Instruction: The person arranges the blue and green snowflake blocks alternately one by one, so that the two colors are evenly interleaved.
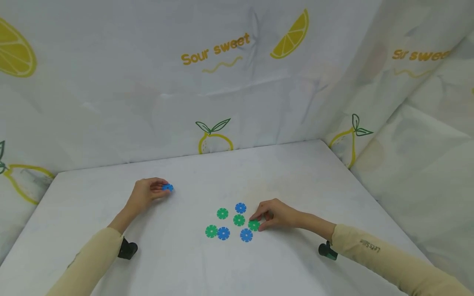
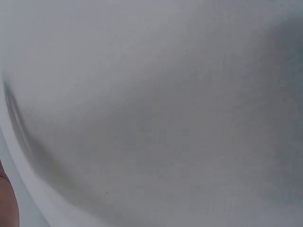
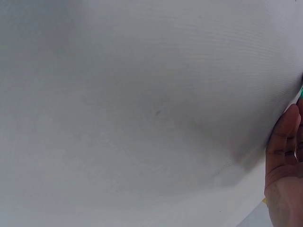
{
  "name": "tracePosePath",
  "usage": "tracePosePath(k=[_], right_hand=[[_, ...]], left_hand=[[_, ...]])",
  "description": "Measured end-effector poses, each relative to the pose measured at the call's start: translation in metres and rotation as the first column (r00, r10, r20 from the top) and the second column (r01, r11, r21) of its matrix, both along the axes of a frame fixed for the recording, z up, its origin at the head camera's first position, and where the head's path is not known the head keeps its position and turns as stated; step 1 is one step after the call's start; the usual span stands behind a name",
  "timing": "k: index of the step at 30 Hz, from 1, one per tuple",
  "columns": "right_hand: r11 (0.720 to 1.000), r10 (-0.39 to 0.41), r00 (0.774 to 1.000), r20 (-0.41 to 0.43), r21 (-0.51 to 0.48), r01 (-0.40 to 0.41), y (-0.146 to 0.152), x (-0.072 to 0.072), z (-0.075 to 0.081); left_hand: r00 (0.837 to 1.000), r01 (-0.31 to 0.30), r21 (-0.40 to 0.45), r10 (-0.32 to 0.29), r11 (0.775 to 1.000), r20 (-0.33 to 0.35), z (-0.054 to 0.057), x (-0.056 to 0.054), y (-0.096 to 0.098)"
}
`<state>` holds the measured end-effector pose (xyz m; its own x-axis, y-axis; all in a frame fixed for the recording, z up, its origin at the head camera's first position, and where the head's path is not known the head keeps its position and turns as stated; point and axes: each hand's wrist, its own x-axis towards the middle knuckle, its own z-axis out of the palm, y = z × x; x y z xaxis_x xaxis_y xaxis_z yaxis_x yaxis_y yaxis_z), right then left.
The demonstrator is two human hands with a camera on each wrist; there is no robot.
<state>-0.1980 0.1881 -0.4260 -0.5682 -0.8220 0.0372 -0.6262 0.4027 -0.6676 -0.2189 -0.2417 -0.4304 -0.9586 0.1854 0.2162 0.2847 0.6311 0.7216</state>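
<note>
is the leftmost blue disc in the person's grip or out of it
In: the head view shows the left hand pinching the blue disc at its edge, apart from the other discs.

There's room to pass between the left hand [image 1: 148, 191] and the snowflake discs [image 1: 239, 223]; the right hand [image 1: 278, 213] blocks their right side.

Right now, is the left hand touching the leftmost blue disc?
Touching: head view shows the left hand pinching that blue disc between thumb and fingers.
</note>
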Motion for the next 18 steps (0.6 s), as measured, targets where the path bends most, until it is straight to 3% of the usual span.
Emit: tracePosePath(k=[18], right_hand=[[1.0, -0.018, 1.0, -0.004, 0.019, 0.018, 0.0, 0.001, -0.001]], left_hand=[[1.0, -0.014, -0.051, 0.015, 0.999, 0.021, -0.004, -0.011, 0.0]])
